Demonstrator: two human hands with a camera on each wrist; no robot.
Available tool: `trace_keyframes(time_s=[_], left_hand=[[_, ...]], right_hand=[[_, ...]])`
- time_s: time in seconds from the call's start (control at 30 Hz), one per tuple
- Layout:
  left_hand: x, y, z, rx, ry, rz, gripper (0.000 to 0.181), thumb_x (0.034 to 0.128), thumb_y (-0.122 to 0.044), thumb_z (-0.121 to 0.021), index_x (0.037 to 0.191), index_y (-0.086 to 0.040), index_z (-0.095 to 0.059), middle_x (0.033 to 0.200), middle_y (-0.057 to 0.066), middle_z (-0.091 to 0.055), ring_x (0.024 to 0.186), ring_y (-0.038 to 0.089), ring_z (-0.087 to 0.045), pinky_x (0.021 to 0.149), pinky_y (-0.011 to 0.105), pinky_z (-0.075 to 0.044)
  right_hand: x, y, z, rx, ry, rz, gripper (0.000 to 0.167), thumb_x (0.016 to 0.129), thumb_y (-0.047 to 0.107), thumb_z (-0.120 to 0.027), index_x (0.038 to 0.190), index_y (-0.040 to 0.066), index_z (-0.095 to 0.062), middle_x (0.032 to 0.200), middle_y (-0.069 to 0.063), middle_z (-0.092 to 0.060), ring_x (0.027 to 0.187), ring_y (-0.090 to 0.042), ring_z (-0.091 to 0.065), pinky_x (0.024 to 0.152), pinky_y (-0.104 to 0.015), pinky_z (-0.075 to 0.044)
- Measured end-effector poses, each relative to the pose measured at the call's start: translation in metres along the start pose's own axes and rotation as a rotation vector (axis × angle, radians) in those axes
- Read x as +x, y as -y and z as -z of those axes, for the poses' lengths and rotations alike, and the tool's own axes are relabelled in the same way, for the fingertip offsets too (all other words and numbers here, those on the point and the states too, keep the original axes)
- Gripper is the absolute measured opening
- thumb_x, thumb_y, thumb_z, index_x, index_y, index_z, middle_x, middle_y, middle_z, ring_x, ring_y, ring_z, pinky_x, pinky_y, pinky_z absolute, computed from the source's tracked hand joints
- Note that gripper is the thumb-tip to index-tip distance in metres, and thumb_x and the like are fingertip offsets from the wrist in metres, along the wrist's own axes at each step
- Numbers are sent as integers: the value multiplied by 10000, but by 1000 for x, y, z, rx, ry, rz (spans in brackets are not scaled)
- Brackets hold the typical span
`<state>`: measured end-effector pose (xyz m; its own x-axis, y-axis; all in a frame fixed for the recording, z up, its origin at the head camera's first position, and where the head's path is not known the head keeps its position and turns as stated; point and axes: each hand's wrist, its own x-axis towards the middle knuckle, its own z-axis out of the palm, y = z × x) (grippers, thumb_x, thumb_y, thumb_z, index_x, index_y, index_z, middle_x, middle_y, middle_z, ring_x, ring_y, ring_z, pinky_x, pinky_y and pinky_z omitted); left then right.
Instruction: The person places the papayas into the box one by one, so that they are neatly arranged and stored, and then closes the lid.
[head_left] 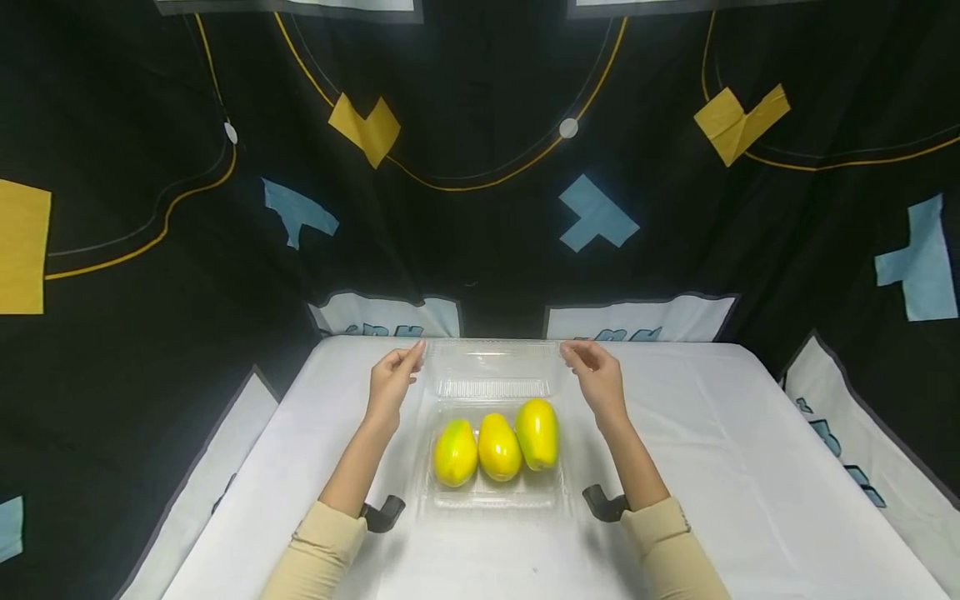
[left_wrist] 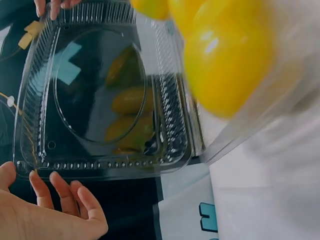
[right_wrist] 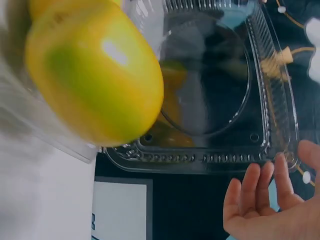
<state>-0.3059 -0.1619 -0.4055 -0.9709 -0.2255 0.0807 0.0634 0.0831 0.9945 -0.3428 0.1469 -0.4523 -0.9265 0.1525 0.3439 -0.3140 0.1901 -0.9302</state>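
Observation:
A hinged clear plastic container stands on the table, with its base [head_left: 495, 500] towards me and its lid [head_left: 491, 354] raised at the far side. Three shiny yellow-green fruits, shaped like mangoes or papayas, lie side by side in the base: a left one [head_left: 455, 452], a middle one [head_left: 499, 447] and a right one [head_left: 537, 434]. My left hand [head_left: 392, 379] pinches the lid's left corner between thumb and forefinger. At the opposite corner my right hand [head_left: 597, 377] pinches the lid likewise. The lid [left_wrist: 100, 90] reflects the fruits in the left wrist view.
A white cloth covers the table [head_left: 712, 450]. Behind it hangs a black curtain [head_left: 480, 250] with yellow and blue patches and white panels along the bottom. Dark wrist mounts [head_left: 384, 514] stick out inward from both forearms.

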Motion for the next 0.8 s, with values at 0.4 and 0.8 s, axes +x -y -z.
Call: trace_keyframes(time_s=[0.4, 0.8], left_hand=[[-54, 28, 11, -23, 148, 40, 532, 933, -436, -491, 1317, -69, -465, 1380, 66, -428, 1307, 217, -329, 1088, 406, -255], [-95, 62, 13, 107, 277, 53, 514, 998, -327, -322, 1468, -135, -238, 1527, 83, -143, 1393, 304, -65, 1090, 558, -34]], right_hand=[[-67, 52, 12, -136, 107, -187, 500, 883, 452, -576, 1277, 145, -556, 1289, -65, -539, 1185, -272, -480, 998, -519, -357], [-110, 18, 27, -122, 276, -254, 527, 897, 422, -564, 1350, 165, -484, 1423, -98, -387, 1218, -404, -428, 976, -594, -332]])
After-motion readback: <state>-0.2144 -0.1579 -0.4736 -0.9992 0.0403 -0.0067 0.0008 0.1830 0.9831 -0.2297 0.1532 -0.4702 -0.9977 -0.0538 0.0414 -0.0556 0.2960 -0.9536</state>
